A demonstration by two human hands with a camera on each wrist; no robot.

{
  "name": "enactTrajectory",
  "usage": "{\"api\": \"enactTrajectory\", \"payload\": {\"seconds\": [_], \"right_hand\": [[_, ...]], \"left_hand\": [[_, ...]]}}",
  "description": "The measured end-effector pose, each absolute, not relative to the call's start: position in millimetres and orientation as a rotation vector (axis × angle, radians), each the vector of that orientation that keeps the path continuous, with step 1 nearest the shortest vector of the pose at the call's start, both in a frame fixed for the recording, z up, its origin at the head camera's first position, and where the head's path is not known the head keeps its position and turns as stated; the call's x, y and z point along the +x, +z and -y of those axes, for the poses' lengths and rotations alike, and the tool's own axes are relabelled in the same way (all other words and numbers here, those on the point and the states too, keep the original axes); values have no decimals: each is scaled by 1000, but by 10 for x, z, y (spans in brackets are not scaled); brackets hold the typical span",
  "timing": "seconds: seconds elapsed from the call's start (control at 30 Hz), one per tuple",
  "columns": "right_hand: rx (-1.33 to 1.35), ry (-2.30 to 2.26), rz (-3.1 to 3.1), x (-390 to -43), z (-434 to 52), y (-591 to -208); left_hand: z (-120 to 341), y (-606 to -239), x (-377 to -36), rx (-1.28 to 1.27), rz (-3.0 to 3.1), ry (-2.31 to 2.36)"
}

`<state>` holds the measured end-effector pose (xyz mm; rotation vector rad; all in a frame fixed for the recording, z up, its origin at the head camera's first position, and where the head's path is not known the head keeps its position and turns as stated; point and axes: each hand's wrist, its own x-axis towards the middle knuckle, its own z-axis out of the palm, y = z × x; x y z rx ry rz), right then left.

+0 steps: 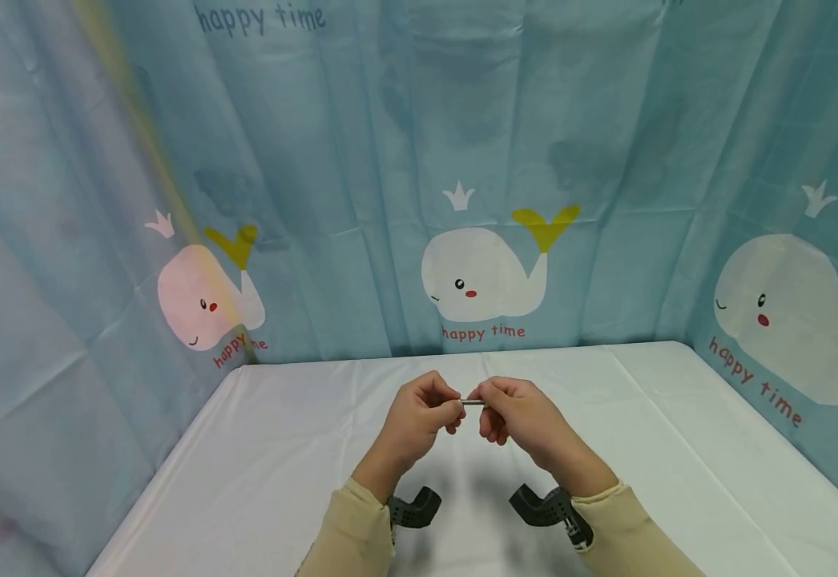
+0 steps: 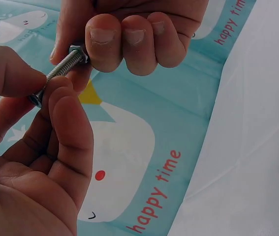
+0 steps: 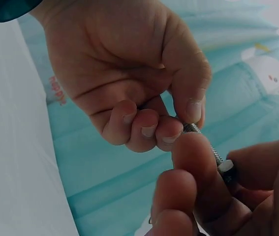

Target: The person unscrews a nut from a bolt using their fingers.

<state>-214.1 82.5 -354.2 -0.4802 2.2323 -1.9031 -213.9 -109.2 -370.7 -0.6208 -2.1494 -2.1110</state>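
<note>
Between the two hands, a silver threaded bolt [image 1: 473, 402] is held level above the white table. My left hand [image 1: 419, 415] pinches one end of the bolt [image 2: 65, 66] between thumb and fingers. At the other end, a hexagonal metal piece [image 2: 77, 51] sits around the shank, and my right hand [image 1: 527, 415] grips there with thumb and index finger. In the right wrist view, the hexagonal piece [image 3: 226, 168] shows beside the right thumb, and the left fingertips cover the far end. The right hand's other fingers curl loosely below.
A white cloth covers the table [image 1: 282, 465]. Behind and on both sides hangs a blue curtain [image 1: 361, 280] printed with whales and lettering. Black camera mounts [image 1: 415, 509] are strapped at both wrists, by the beige sleeves [image 1: 354, 533].
</note>
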Motion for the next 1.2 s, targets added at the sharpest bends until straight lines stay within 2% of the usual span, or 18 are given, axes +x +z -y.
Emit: {"api": "enactTrajectory", "payload": {"seconds": [1.2], "right_hand": [[-509, -1930, -2234, -2127, -840, -3510]], "left_hand": [[1122, -3699, -2140, -620, 2149, -2128]]}}
